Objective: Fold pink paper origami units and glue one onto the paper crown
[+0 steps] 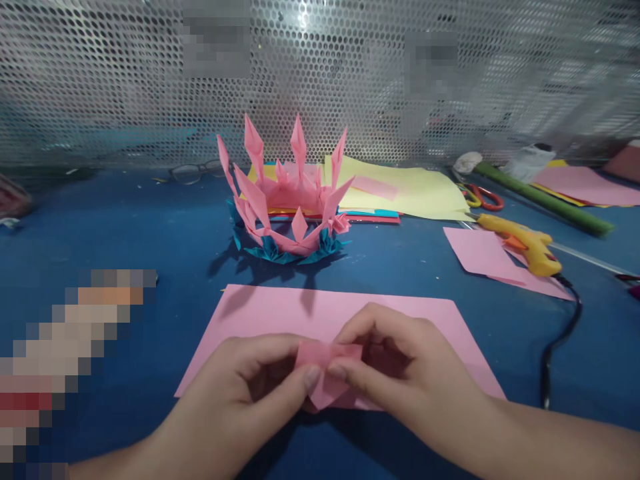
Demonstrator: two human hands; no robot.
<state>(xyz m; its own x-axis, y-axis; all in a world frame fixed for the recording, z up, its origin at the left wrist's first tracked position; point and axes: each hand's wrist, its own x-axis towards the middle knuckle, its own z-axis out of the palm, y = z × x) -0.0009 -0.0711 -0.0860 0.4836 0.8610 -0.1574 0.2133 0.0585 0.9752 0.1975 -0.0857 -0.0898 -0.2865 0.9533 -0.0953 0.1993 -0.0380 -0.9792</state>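
Between my two hands is a small folded piece of pink paper (323,393), pointed at its lower end. My left hand (250,387) pinches its left side, thumb in front and fingers behind. On its right side my right hand (405,360) grips it in the same way, with the thumb tip near the middle. Beneath and beyond them a large pink sheet (280,307) lies flat on the blue table. Past that sheet stands a pink paper crown (300,233) with tall folded points and blue-green folded pieces (270,250) round its base.
On the right, a yellow glue gun (535,243) with a black cord rests on pink paper pieces (470,253). Behind it are red-handled scissors (487,198) and a green stick (545,200). Yellow sheets (425,190) lie behind the crown, near glasses (187,174). A perforated metal panel (320,80) closes the back.
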